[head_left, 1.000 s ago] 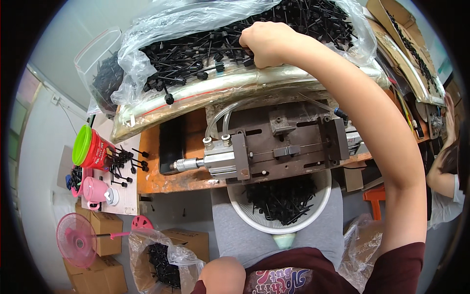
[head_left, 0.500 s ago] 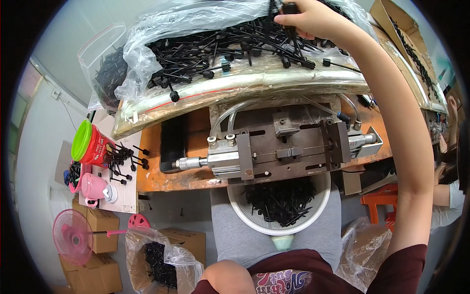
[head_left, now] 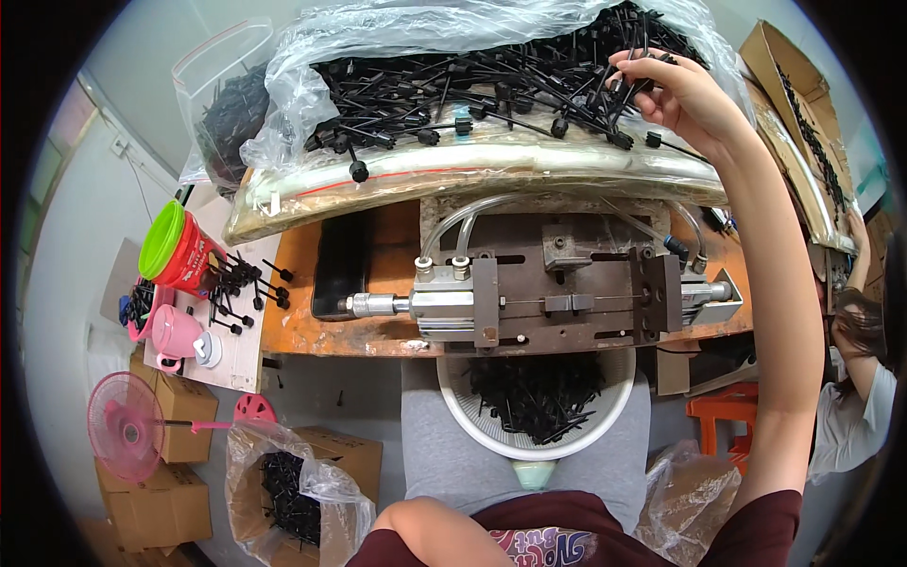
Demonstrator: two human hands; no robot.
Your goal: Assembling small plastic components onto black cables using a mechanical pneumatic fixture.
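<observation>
My right hand (head_left: 673, 94) is raised over the far right of a heap of black plastic pieces (head_left: 425, 99), each a thin stem with a knobbed head. Its fingers are pinched around a few of these stemmed pieces (head_left: 624, 99), which point up and down from the grip. The heap spills from a clear plastic bag (head_left: 378, 47) onto a plastic-wrapped board. Only part of my left arm (head_left: 444, 539) shows at the bottom edge; the hand itself is out of view. Between me and the heap stands a metal clamping fixture (head_left: 567, 302) with air cylinders and clear hoses.
A white basket (head_left: 539, 444) of black pieces rests at my lap, under the orange table's edge (head_left: 378, 348). At left are a red bucket (head_left: 189, 255), pink mug (head_left: 175, 331) and pink fan (head_left: 128, 425). Another person (head_left: 855, 378) is at the far right.
My right hand has come back from the heap's far edge, moving right and nearer, with black stemmed pieces in its fingers. The whole view has shifted slightly.
</observation>
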